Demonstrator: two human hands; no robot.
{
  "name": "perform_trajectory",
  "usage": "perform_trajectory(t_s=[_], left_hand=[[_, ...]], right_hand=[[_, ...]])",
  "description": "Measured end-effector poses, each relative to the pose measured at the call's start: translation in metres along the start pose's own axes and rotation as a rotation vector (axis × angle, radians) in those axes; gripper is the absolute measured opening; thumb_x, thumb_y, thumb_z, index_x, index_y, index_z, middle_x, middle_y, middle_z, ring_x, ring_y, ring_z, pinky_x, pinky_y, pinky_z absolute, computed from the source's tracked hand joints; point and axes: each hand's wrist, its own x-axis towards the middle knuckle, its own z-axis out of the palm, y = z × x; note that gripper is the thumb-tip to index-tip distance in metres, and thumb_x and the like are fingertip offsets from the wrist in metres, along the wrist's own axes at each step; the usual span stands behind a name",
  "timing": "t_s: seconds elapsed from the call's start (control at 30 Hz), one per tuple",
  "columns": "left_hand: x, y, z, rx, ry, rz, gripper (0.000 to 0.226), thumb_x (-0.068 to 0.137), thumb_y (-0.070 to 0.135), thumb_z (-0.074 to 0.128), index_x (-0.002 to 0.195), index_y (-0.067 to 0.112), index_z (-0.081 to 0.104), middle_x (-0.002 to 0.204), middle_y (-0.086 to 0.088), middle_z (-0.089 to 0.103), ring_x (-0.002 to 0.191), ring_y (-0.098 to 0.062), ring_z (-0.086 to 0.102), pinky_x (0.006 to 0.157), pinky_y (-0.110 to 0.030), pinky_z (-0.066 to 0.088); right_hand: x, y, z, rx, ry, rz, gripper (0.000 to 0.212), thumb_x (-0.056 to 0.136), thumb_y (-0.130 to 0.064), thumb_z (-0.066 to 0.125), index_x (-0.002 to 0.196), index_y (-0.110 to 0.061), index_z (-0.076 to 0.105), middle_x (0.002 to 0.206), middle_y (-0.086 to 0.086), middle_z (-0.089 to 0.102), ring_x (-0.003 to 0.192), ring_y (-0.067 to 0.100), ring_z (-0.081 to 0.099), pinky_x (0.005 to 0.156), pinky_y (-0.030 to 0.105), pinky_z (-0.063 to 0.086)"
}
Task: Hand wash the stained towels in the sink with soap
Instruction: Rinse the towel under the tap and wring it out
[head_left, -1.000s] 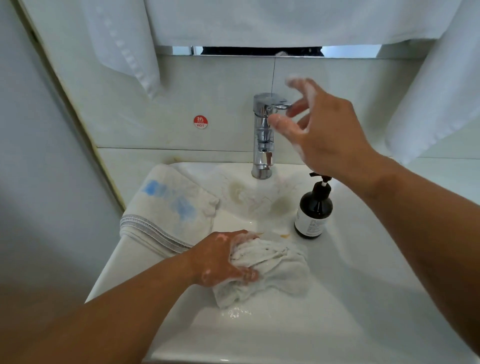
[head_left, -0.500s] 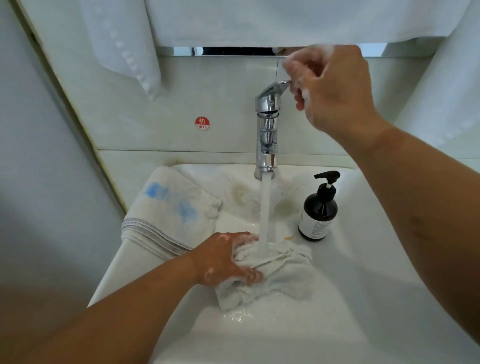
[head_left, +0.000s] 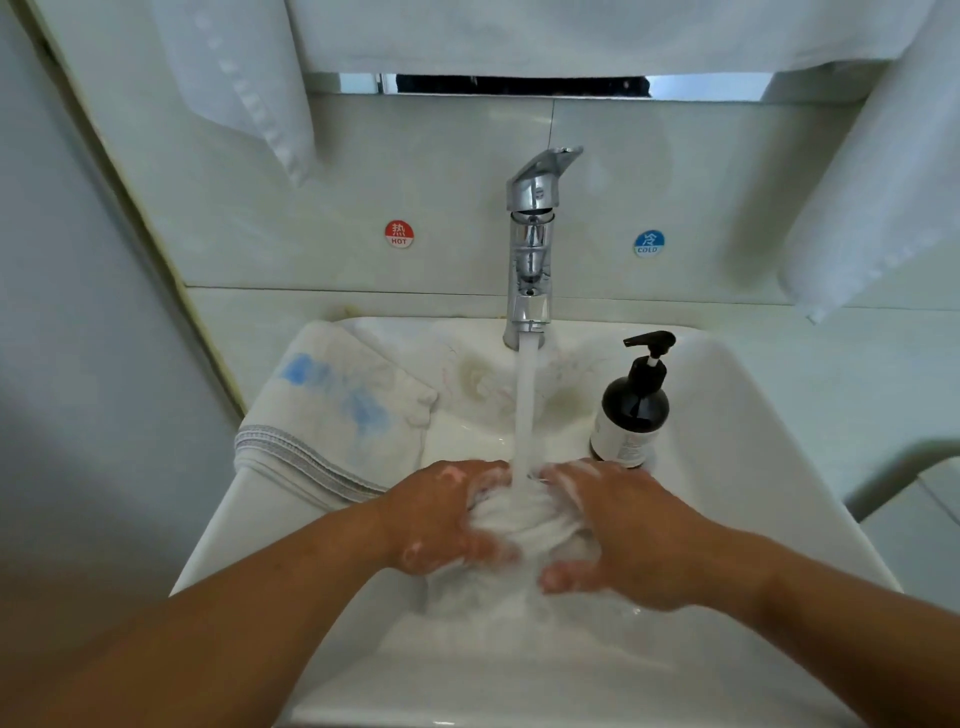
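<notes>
A small white towel (head_left: 524, 525) lies bunched in the white sink (head_left: 737, 467) under a running stream of water from the chrome tap (head_left: 532, 249). My left hand (head_left: 441, 519) grips its left side, soap foam on the fingers. My right hand (head_left: 618, 530) grips its right side, thumb low and fingers curled over the cloth. A second white towel (head_left: 332, 410) with blue stains and a grey stripe hangs over the sink's left rim. A third, brown-stained towel (head_left: 478, 379) lies at the back of the basin. A dark soap pump bottle (head_left: 634, 405) stands right of the tap.
White towels hang above, one at the upper left (head_left: 244, 78) and one at the right (head_left: 872, 197). Red HOT (head_left: 399, 234) and blue COLD (head_left: 649, 243) stickers mark the tiled wall. The tap lever is raised. A wall closes the left side.
My right hand lifted the tap lever and water started running. It then came down from the lever onto the right side of the towel. The left hand stayed on the towel.
</notes>
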Motion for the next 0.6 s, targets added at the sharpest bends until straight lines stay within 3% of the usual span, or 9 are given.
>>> perform_trajectory(t_s=[0.07, 0.17, 0.27, 0.33, 0.47, 0.6], left_hand=[[-0.004, 0.009, 0.001, 0.050, 0.010, 0.021, 0.069, 0.081, 0.058, 0.076, 0.142, 0.036, 0.050, 0.126, 0.014, 0.060, 0.108, -0.004, 0.056, 0.093, -0.019, 0.045], [-0.008, 0.018, 0.007, 0.209, 0.031, 0.063, 0.068, 0.085, 0.062, 0.069, 0.141, 0.030, 0.048, 0.127, 0.009, 0.058, 0.114, -0.012, 0.056, 0.099, -0.027, 0.045], [-0.009, 0.024, 0.009, 0.215, 0.026, 0.123, 0.071, 0.083, 0.062, 0.070, 0.143, 0.034, 0.043, 0.128, 0.012, 0.059, 0.109, -0.006, 0.056, 0.094, -0.022, 0.046], [-0.008, 0.028, 0.011, 0.166, -0.022, 0.085, 0.071, 0.078, 0.061, 0.075, 0.137, 0.035, 0.044, 0.122, 0.012, 0.061, 0.103, -0.007, 0.059, 0.088, -0.023, 0.050], [-0.009, 0.032, 0.004, 0.220, -0.153, -0.032, 0.061, 0.077, 0.059, 0.077, 0.126, 0.032, 0.055, 0.110, 0.010, 0.067, 0.093, -0.012, 0.063, 0.079, -0.025, 0.050], [-0.027, 0.016, -0.023, 0.212, -0.174, -0.122, 0.062, 0.079, 0.054, 0.077, 0.132, 0.037, 0.049, 0.114, 0.011, 0.065, 0.102, -0.015, 0.064, 0.089, -0.032, 0.052]], right_hand=[[0.005, 0.004, 0.009, -0.080, 0.015, -0.034, 0.089, 0.073, -0.076, 0.069, 0.143, -0.036, 0.033, 0.129, -0.011, 0.049, 0.118, 0.016, 0.050, 0.102, 0.036, 0.043], [0.008, 0.012, 0.016, -0.078, -0.002, -0.064, 0.087, 0.076, -0.070, 0.070, 0.146, -0.037, 0.028, 0.127, -0.009, 0.048, 0.114, 0.016, 0.052, 0.098, 0.037, 0.049], [-0.001, 0.019, 0.011, -0.049, 0.000, -0.056, 0.066, 0.075, -0.068, 0.073, 0.128, -0.041, 0.047, 0.117, -0.016, 0.053, 0.106, 0.009, 0.056, 0.093, 0.033, 0.051], [-0.010, 0.021, 0.008, -0.062, 0.013, -0.050, 0.063, 0.072, -0.074, 0.071, 0.121, -0.038, 0.053, 0.112, -0.017, 0.056, 0.102, 0.008, 0.057, 0.089, 0.031, 0.051], [-0.013, 0.009, 0.005, -0.217, 0.071, -0.102, 0.066, 0.076, -0.075, 0.066, 0.125, -0.034, 0.055, 0.115, -0.012, 0.061, 0.105, 0.012, 0.059, 0.089, 0.035, 0.051], [0.006, -0.010, 0.007, -0.155, 0.125, -0.235, 0.067, 0.088, -0.067, 0.060, 0.145, -0.036, 0.041, 0.136, -0.012, 0.051, 0.120, 0.014, 0.053, 0.097, 0.035, 0.047]])
